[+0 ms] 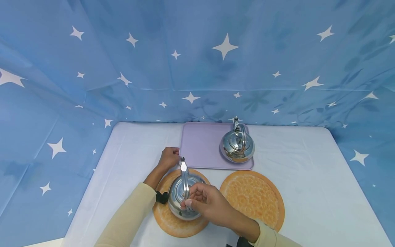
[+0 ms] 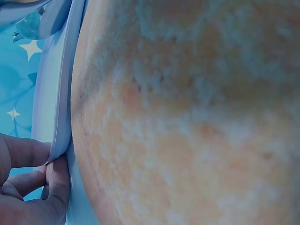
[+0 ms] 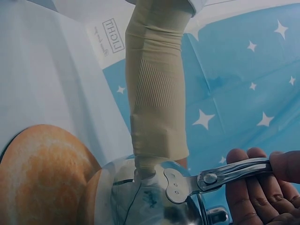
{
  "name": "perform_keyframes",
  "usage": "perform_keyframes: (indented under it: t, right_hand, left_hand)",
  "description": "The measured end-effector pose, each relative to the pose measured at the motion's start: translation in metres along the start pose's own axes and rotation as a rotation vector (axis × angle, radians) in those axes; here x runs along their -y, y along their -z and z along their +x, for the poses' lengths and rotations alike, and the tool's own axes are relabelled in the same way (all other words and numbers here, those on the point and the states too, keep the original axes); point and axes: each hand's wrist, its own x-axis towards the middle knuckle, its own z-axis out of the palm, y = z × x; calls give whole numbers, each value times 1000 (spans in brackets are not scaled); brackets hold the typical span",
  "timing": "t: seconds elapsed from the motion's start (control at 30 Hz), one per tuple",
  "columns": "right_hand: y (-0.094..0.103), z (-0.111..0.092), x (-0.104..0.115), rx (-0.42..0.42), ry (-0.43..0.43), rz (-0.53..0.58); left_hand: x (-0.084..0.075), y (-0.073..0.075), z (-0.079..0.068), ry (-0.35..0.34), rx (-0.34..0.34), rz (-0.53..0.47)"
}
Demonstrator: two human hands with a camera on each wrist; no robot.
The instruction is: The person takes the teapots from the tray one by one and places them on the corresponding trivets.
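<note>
A shiny metal kettle (image 1: 177, 197) is at the left round placemat (image 1: 172, 228), which has an orange, bread-like print. My right hand (image 1: 211, 204) grips its upright handle, thumb on one side and curled fingers on the other, as the right wrist view also shows. Behind the kettle, my left hand (image 1: 169, 157) is at the near left corner of a lilac tray (image 1: 200, 145). In the left wrist view its thumb and fingers pinch the tray's rim (image 2: 60, 117). On the tray's right side stands a second metal kettle (image 1: 237, 145), spout pointing away.
To the right lies another round placemat (image 1: 254, 195) with the same print. A white cloth (image 1: 308, 164) covers the table. Blue star-patterned curtains (image 1: 197, 61) hang behind and along the sides. My left forearm (image 1: 128, 214) runs along the first kettle's left.
</note>
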Motion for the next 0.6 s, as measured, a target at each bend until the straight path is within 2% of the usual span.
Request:
perform_keyframes:
  t: [0.27, 0.6]
  right_hand:
    - [0, 0, -2, 3, 6, 15]
    - [-3, 0, -6, -4, 11, 5]
  left_hand:
    - [1, -1, 1, -4, -1, 16]
    - [1, 1, 1, 9, 10, -11]
